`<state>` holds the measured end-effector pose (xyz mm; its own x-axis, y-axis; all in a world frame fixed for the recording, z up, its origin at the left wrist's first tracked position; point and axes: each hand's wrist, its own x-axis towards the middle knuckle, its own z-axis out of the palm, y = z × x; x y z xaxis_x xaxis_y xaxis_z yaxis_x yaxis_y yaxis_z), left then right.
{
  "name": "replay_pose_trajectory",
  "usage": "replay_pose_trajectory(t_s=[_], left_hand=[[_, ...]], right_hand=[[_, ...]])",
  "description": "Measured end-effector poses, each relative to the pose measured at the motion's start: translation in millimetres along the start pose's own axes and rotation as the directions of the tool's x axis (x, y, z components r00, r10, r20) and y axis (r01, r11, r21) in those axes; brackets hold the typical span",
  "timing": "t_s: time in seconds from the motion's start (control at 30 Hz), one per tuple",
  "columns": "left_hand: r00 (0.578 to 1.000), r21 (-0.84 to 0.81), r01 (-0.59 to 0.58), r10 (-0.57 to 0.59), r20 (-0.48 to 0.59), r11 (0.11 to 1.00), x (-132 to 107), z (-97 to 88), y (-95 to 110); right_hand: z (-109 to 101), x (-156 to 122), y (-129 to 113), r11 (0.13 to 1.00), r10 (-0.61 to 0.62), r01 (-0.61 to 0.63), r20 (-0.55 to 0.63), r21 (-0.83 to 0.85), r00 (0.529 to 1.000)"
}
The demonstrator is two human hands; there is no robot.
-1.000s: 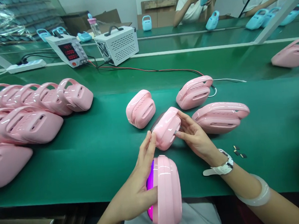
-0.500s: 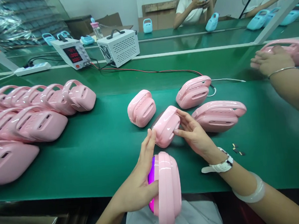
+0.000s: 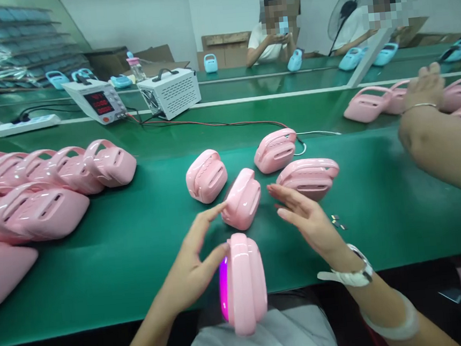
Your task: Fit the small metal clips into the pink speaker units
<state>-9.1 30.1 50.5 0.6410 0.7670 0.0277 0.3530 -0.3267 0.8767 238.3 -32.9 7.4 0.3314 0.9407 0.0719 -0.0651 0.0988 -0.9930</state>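
A pink handled device (image 3: 248, 284) with a purple-lit face stands upright at the table's front edge. My left hand (image 3: 193, 262) is open, its thumb at the top of this lit device and its index fingertip against another pink device (image 3: 243, 201) just beyond. To the right of that second device, my right hand (image 3: 309, 220) hovers open, fingers stretched and holding nothing. Close behind its fingers lies a pink device (image 3: 309, 177) with a long handle. Two more stand farther back, one pink device (image 3: 206, 178) to the left and another pink device (image 3: 276, 153) near a white cable.
Rows of pink devices (image 3: 48, 210) fill the left side. Small dark chips (image 3: 337, 222) lie right of my right hand. A power supply (image 3: 97, 101) and a vented box (image 3: 170, 92) stand behind. A co-worker's hand (image 3: 425, 88) is among pink devices at right.
My right hand has let go of the middle device and drawn back to the right. My left thumb has slid up the lit device. The co-worker's hand has moved among the pink devices.
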Motion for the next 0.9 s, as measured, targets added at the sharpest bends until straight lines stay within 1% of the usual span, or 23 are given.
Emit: replay_pose_trajectory(t_s=[0.03,0.07,0.1,0.13,0.17,0.2,0.27,0.3,0.37,0.43,0.47,0.53,0.6,0.7,0.77,0.83,0.87,0.9], left_hand=[[0.997,0.036,-0.038,0.040,-0.065,0.999,6,-4.2,8],[0.989,0.083,-0.087,0.096,-0.113,0.993,15,-7.3,18],[0.978,0.139,-0.145,0.163,-0.129,0.980,26,-8.8,30],[0.967,0.197,-0.205,0.230,-0.108,0.959,39,-8.0,43],[0.957,0.249,-0.265,0.286,-0.051,0.932,55,-4.7,56],[0.947,0.290,-0.317,0.320,0.037,0.903,72,1.2,68],[0.912,0.367,-0.407,0.353,0.207,0.836,107,19.4,89],[0.897,0.415,-0.434,0.342,0.278,0.800,124,30.2,96],[0.873,0.516,-0.467,0.281,0.399,0.718,153,50.7,105],[0.864,0.587,-0.478,0.229,0.449,0.654,172,65.0,108],[0.862,0.604,-0.483,0.222,0.456,0.634,176,68.9,108],[0.869,0.613,-0.472,0.216,0.446,0.633,174,70.7,105],[0.883,0.580,-0.436,0.201,0.425,0.688,162,67.7,100],[0.919,0.483,-0.326,0.153,0.363,0.813,134,60.8,94],[0.934,0.409,-0.249,0.106,0.340,0.878,119,56.4,92],[0.941,0.307,-0.164,0.055,0.334,0.937,113,52.2,91],[0.943,0.257,-0.122,0.032,0.330,0.959,114,50.3,91],[0.945,0.226,-0.087,0.008,0.327,0.970,118,48.6,92]], right_hand=[[-13,-11,-3,0.995,-0.050,0.042,-0.085,-0.092,0.995],[-27,-21,-6,0.978,-0.104,0.067,-0.180,-0.197,0.978],[-42,-29,-8,0.948,-0.156,0.066,-0.274,-0.311,0.949],[-57,-36,-9,0.904,-0.202,0.038,-0.348,-0.425,0.915],[-71,-42,-9,0.848,-0.239,-0.003,-0.387,-0.530,0.891],[-83,-45,-8,0.780,-0.263,-0.042,-0.387,-0.625,0.884],[-100,-49,-2,0.640,-0.264,-0.087,-0.325,-0.763,0.908],[-105,-49,1,0.594,-0.251,-0.096,-0.297,-0.799,0.921],[-108,-47,8,0.561,-0.240,-0.117,-0.296,-0.820,0.925],[-107,-44,12,0.573,-0.248,-0.136,-0.329,-0.808,0.911],[-107,-43,12,0.584,-0.249,-0.138,-0.338,-0.800,0.908],[-107,-39,11,0.618,-0.235,-0.132,-0.342,-0.775,0.910],[-108,-35,8,0.674,-0.200,-0.128,-0.347,-0.728,0.916],[-102,-28,1,0.784,-0.105,-0.134,-0.343,-0.606,0.934],[-91,-24,-4,0.877,-0.016,-0.141,-0.322,-0.459,0.947],[-77,-21,-9,0.965,0.099,-0.165,-0.304,-0.202,0.947],[-71,-20,-12,0.982,0.157,-0.181,-0.297,-0.056,0.942],[-66,-19,-14,0.978,0.209,-0.196,-0.290,0.075,0.934]])
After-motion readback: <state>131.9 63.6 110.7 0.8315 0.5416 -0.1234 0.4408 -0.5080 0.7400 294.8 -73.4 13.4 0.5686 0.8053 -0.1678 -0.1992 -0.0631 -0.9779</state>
